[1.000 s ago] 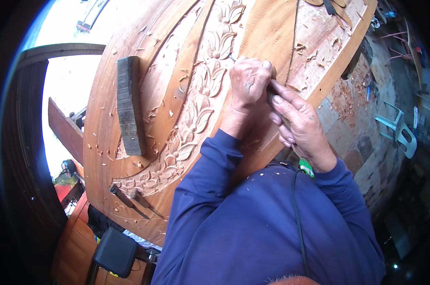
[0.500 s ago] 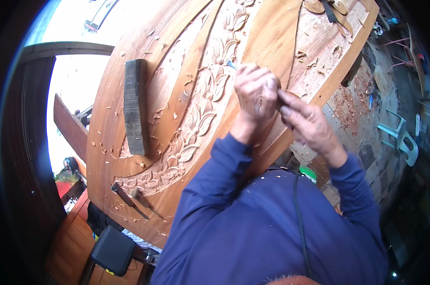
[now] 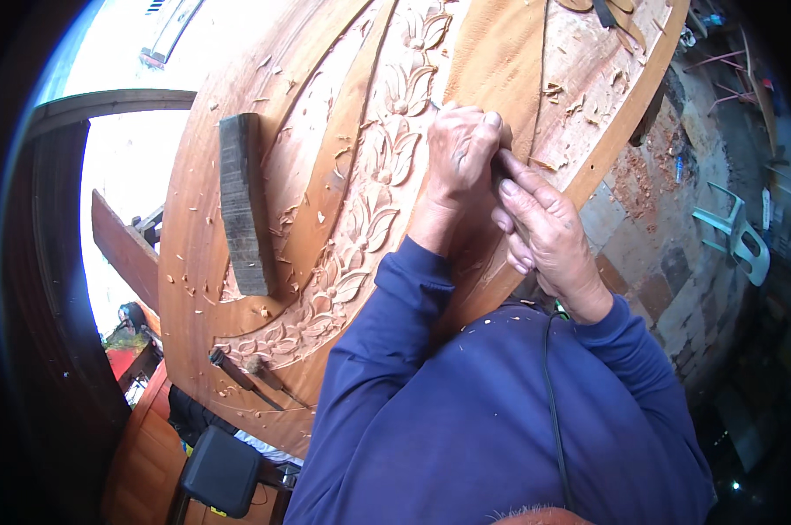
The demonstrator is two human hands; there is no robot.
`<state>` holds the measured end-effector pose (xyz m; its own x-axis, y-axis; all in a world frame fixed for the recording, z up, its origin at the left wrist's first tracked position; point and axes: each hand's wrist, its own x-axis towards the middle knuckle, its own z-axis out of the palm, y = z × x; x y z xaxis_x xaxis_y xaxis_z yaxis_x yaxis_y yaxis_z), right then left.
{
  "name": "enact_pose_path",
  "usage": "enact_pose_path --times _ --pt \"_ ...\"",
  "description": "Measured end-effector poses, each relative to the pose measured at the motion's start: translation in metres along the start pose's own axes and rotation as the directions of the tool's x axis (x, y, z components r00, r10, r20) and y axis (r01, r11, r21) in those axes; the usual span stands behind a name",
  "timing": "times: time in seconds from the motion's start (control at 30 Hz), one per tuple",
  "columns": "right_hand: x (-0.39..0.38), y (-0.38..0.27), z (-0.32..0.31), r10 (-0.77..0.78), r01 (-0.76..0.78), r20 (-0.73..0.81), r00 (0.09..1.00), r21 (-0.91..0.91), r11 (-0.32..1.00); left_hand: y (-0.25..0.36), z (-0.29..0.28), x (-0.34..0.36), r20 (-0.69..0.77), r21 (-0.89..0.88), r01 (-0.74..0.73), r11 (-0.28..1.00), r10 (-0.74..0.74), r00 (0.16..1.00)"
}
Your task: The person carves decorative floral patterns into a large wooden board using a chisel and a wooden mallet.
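The fingers [image 3: 491,131] of the left hand [image 3: 459,159] are curled into a fist, clamped around a slim carving tool [image 3: 504,141]. The right hand [image 3: 548,229] sits just beside it, nearer the body, its thumb and forefinger closed on the rear part of the dark handle; its other fingers are bent, and whether they touch the tool I cannot tell. The tool's tip pokes out past the far side of the fist, close to a band of carved leaves [image 3: 373,223]; whether it touches the wood is too small to tell. Both hands are over a large wooden panel [image 3: 491,66], with curled shavings [image 3: 574,105] scattered across it. Left of the leaves a dark rectangular block [image 3: 247,206] lies lengthwise on the panel. Nearer the body, by the panel's lower left edge, two more hand tools [image 3: 236,374] lie side by side at a slant. Beyond that edge is a black case [image 3: 221,471]. Far right, a pale green plastic stool [image 3: 738,229] stands on the floor [image 3: 666,293].
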<state>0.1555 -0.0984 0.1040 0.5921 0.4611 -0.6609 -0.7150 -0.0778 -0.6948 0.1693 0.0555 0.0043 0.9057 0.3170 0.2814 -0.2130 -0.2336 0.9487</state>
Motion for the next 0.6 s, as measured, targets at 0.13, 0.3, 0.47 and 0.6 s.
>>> enact_pose_path --times 0.13,0.3,0.47,0.6 --pt "0.002 -0.010 0.000 0.029 -0.029 -0.021 0.999 -0.013 1.000 -0.005 0.003 0.005 -0.023 0.020 -0.059 0.998 0.059 0.998" --pt "0.007 -0.032 -0.007 0.081 -0.081 -0.010 0.997 -0.052 0.995 -0.022 0.015 0.006 -0.130 0.161 -0.269 0.950 0.290 0.948" --pt "0.013 -0.048 -0.015 0.110 -0.112 -0.031 0.993 -0.110 0.987 -0.032 0.026 0.014 -0.164 0.328 -0.431 0.841 0.500 0.850" --pt "0.027 -0.063 -0.034 0.098 -0.095 0.012 0.995 -0.167 0.981 -0.033 0.037 0.024 -0.183 0.377 -0.422 0.824 0.513 0.839"
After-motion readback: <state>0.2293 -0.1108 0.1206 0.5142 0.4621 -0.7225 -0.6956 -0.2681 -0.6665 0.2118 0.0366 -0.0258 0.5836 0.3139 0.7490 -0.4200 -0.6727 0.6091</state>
